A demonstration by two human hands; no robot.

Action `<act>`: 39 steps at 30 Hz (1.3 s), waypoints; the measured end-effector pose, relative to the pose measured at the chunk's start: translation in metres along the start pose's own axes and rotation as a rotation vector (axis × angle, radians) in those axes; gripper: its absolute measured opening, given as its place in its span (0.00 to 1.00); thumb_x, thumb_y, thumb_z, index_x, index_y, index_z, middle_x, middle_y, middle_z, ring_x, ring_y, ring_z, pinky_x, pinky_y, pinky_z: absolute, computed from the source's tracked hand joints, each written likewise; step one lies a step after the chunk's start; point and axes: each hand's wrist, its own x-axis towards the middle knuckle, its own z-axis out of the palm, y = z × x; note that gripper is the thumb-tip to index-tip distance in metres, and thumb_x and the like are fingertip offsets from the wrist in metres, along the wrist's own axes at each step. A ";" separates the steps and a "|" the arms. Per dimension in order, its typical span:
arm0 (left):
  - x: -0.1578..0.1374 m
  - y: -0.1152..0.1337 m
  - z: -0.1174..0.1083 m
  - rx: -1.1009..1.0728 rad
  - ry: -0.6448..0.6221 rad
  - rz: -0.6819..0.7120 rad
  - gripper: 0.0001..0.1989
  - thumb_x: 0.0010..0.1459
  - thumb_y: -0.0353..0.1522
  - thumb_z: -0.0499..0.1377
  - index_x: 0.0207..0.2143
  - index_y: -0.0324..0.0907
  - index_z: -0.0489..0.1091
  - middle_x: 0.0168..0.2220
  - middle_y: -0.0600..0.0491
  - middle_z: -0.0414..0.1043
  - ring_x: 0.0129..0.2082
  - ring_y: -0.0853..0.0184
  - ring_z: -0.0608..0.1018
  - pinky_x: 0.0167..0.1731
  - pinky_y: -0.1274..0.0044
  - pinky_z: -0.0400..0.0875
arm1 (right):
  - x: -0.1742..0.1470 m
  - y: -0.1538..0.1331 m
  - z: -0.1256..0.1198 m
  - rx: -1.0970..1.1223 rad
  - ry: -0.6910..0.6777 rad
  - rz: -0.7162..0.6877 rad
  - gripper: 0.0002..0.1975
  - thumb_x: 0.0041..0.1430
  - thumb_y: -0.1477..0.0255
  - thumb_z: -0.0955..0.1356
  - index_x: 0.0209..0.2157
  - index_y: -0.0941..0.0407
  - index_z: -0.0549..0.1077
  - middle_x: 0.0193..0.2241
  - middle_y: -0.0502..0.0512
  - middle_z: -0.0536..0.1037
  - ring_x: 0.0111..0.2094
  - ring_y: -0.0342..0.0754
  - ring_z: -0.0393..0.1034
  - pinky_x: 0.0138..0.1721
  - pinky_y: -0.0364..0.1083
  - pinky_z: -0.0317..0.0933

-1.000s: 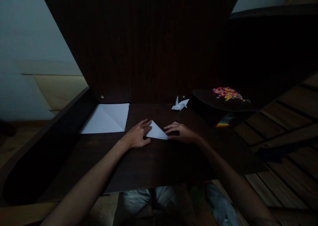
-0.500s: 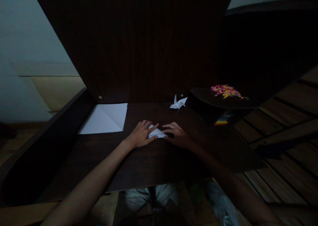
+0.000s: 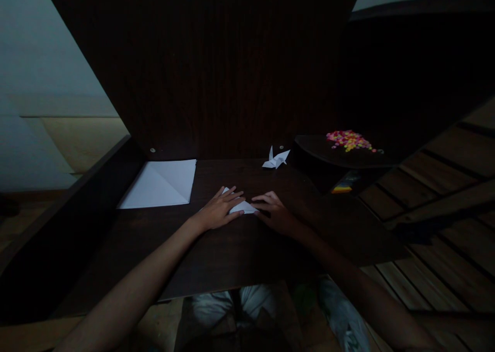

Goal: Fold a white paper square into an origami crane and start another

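Observation:
A small folded piece of white paper (image 3: 242, 207) lies on the dark tabletop between my two hands. My left hand (image 3: 217, 211) rests flat over its left part, fingers spread, covering much of it. At the paper's right corner is my right hand (image 3: 274, 214), with its fingers stretched out and apart and the thumb and fingertips touching or very near the tip. Farther back stands a white origami crane (image 3: 276, 160). On the left lies a stack of white square paper (image 3: 160, 183), its top sheet creased diagonally.
A dark board (image 3: 216, 68) rises behind the tabletop (image 3: 209, 262), and a low side panel (image 3: 73, 213) borders it on the left. At right, a rounded shelf (image 3: 325, 156) carries a heap of small colourful pieces (image 3: 350, 140). A yellow-orange item (image 3: 342, 189) sits beneath it.
My left hand has moved farther over the folded paper, its fingers now lying across the upper part. My right hand stays by the right corner. The whole view has shifted slightly.

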 end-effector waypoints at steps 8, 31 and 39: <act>0.001 -0.003 0.003 0.028 -0.006 0.036 0.25 0.67 0.44 0.49 0.62 0.44 0.60 0.64 0.45 0.59 0.67 0.54 0.53 0.63 0.52 0.47 | -0.001 -0.004 -0.002 -0.064 -0.049 -0.082 0.16 0.63 0.75 0.64 0.50 0.52 0.74 0.51 0.59 0.74 0.49 0.55 0.62 0.49 0.58 0.64; 0.001 -0.003 0.002 0.009 -0.038 0.083 0.23 0.67 0.40 0.50 0.62 0.43 0.60 0.64 0.46 0.59 0.67 0.56 0.53 0.64 0.52 0.45 | 0.003 -0.008 -0.005 -0.123 -0.081 -0.155 0.15 0.63 0.76 0.63 0.49 0.54 0.74 0.48 0.60 0.76 0.48 0.56 0.63 0.47 0.57 0.65; 0.000 -0.001 -0.001 -0.022 -0.051 0.084 0.26 0.64 0.43 0.53 0.62 0.47 0.59 0.63 0.48 0.60 0.67 0.51 0.54 0.62 0.48 0.43 | 0.004 -0.008 -0.009 -0.179 -0.160 -0.157 0.15 0.63 0.77 0.62 0.49 0.57 0.74 0.50 0.63 0.75 0.47 0.56 0.65 0.47 0.58 0.65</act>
